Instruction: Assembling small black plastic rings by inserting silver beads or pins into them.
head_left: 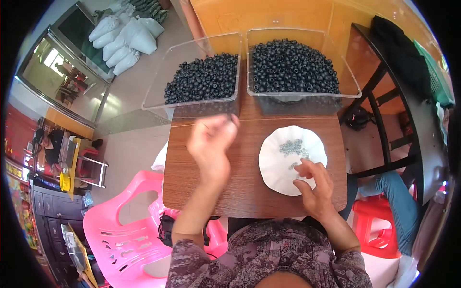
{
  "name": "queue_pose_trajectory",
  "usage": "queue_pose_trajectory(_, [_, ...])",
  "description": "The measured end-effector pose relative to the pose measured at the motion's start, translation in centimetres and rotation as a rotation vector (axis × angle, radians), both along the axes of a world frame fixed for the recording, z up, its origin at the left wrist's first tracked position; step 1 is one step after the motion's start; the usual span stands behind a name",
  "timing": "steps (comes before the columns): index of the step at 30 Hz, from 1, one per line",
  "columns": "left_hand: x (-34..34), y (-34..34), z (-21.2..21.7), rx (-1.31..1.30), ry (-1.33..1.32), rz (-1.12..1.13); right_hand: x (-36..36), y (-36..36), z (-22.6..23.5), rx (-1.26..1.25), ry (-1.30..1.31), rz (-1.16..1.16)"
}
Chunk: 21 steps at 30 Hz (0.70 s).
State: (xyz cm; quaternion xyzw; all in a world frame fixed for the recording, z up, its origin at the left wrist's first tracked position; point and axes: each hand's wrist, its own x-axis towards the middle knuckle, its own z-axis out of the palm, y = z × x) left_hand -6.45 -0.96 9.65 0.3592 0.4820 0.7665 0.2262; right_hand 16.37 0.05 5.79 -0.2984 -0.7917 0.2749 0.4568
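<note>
Mid-frame on wood-grain board point(249, 192): left hand point(210, 146) loosely curled, grip unclear, below clear tub of black beads point(204, 77); right hand point(314, 185) fingertips pinching at scalloped white dish point(278, 163).

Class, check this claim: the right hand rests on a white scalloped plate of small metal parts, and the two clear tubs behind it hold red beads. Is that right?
Not quite. The head view shows the two clear tubs hold black beads, not red. The right hand does rest on the white scalloped plate of small metal parts.
</note>
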Motion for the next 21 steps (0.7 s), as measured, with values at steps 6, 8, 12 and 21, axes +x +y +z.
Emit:
queue_pose_trajectory(6, [-11.6,7.4,0.7,-0.294,0.467,0.325,1.3,-1.3,-1.0,-0.081,-0.031,0.066])
queue_pose_trajectory(8, [-12.9,7.4,0.6,-0.422,0.541,0.356,1.4,-1.4,-1.0,-0.084,-0.051,0.059])
queue_pose_trajectory(12, [-10.4,4.7,1.6,-0.141,0.567,0.371,1.9,-1.5,-1.3,-0.072,-0.031,0.015])
queue_pose_trajectory(21, [5.0,-6.6,15.2,1.294,0.514,0.500,2.1,-2.0,-1.2,-0.027,-0.007,0.030])
